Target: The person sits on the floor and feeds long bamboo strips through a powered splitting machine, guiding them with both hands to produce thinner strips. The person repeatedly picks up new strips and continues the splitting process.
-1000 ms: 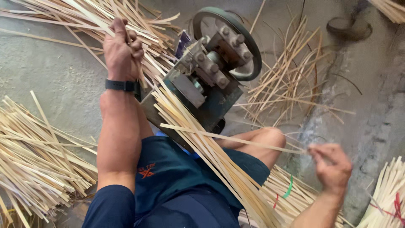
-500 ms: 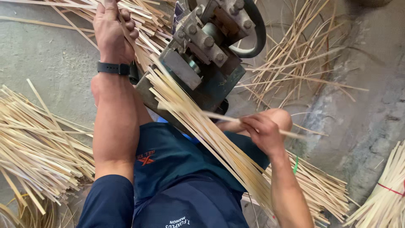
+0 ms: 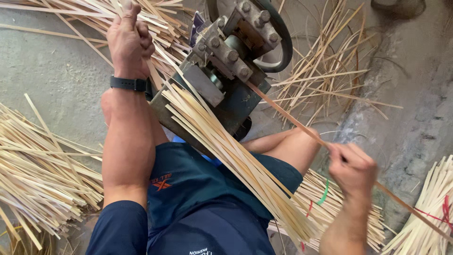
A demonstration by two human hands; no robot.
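Left hand (image 3: 126, 40) fisted on strips (image 3: 160, 71) — right hand (image 3: 353, 169) gripping bamboo strip (image 3: 288, 115) at machine (image 3: 231, 61).

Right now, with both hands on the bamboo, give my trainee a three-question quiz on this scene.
1. True or false: the right hand grips a single bamboo strip that runs up to the metal machine.
2. What does the left hand wear at the wrist?
3. Where does the loose bundle of strips lie? A) across the person's lap, leaning on the machine; B) on top of the flywheel; C) in the left hand.

Key: 1 true; 2 a black wristband; 3 A.
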